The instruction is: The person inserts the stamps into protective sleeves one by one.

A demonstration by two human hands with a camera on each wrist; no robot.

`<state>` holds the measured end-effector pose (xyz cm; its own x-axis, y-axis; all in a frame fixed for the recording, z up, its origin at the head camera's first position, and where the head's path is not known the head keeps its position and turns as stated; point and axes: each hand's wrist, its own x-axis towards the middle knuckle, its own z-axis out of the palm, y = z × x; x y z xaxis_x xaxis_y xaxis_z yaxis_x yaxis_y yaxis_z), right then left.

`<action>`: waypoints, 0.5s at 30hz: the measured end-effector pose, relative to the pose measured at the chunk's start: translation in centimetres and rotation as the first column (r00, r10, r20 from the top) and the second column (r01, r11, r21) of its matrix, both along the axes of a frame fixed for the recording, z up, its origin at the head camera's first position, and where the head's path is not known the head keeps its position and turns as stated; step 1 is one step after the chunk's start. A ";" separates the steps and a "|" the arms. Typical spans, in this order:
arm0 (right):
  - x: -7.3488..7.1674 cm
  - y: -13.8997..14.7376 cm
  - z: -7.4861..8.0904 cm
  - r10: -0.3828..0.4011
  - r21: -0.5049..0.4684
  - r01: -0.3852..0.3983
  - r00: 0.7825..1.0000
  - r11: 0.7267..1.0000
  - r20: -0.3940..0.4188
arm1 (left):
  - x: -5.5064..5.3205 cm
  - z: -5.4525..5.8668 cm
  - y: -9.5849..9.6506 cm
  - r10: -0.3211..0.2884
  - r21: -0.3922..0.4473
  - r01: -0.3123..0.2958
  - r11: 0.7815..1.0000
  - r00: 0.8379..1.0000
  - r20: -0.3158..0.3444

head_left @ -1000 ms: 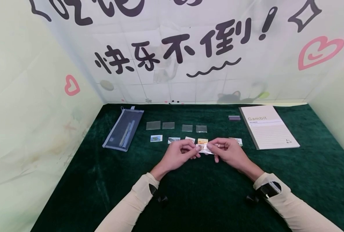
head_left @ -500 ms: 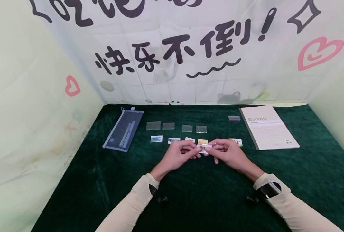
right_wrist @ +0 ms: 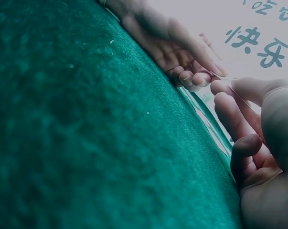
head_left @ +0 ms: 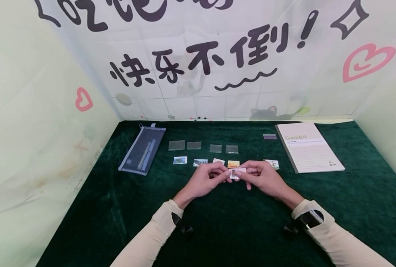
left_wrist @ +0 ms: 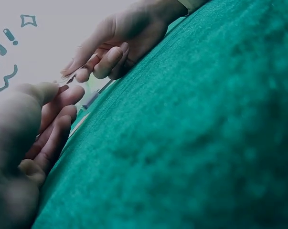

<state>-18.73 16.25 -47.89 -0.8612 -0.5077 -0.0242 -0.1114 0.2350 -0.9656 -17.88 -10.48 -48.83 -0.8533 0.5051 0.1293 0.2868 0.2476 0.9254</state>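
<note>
Between both hands, a small white-bordered stamp (head_left: 233, 174) with a printed picture is held just above the green cloth. My left hand (head_left: 208, 178) pinches its left end between thumb and forefinger. The right hand (head_left: 263, 177) grips the other end, its thumb lying across the stamp's face and hiding part of it. In the left wrist view the fingertips of the left hand (left_wrist: 48, 112) and right hand (left_wrist: 117, 45) nearly meet at the stamp's thin edge. Just beyond lies an orange stamp (head_left: 233, 164), with a reddish stamp (head_left: 219, 161) to its left.
Farther left lie two bluish stamps; a white stamp (head_left: 273, 164) is partly behind the right hand. Several clear plastic sleeves (head_left: 176, 145) form a row behind. A zip pouch (head_left: 141, 148) with pens stands left; a purple block (head_left: 269, 137) and a notebook (head_left: 309, 148) are right.
The held stamp has shifted slightly right and toward the body. The right thumb has slid left over its face, and the shiny clear plastic seen earlier at its right end shows less.
</note>
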 end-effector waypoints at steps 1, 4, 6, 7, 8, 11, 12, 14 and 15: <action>0.0 0.0 0.0 0.005 0.001 -0.005 1.000 1.000 -0.005 | 0.0 0.0 0.0 -0.004 -0.005 0.004 1.000 1.000 -0.005; 0.1 0.0 0.0 0.024 0.002 -0.024 0.999 1.000 -0.023 | 0.0 -0.1 0.0 -0.013 -0.016 0.013 1.000 1.000 -0.018; 0.1 0.0 0.0 0.037 0.003 -0.036 0.999 0.999 -0.030 | 0.0 -0.1 0.0 -0.016 -0.023 0.016 1.000 1.000 -0.020; 0.1 0.0 -0.1 0.041 0.003 -0.041 0.999 0.999 -0.031 | 0.0 -0.1 0.0 -0.018 -0.024 0.018 1.000 1.000 -0.019; 0.1 0.0 -0.1 0.046 0.002 -0.046 0.998 0.999 -0.032 | 0.0 -0.1 0.0 -0.020 -0.025 0.019 0.999 1.000 -0.018; 0.0 0.1 -0.1 0.051 0.002 -0.051 0.998 0.999 -0.032 | 0.0 -0.1 0.0 -0.022 -0.030 0.021 0.999 1.000 -0.014; 0.0 0.1 -0.1 0.053 0.004 -0.052 0.998 0.999 -0.035 | 0.0 0.0 0.0 -0.022 -0.035 0.022 0.999 1.000 -0.015; 0.0 0.1 -0.2 0.058 0.006 -0.058 0.997 0.998 -0.042 | 0.0 0.0 0.0 -0.024 -0.037 0.024 0.999 1.000 -0.008; -0.1 0.1 -0.2 0.060 0.006 -0.060 0.997 0.998 -0.045 | 0.0 0.0 0.0 -0.026 -0.040 0.026 0.999 1.000 -0.006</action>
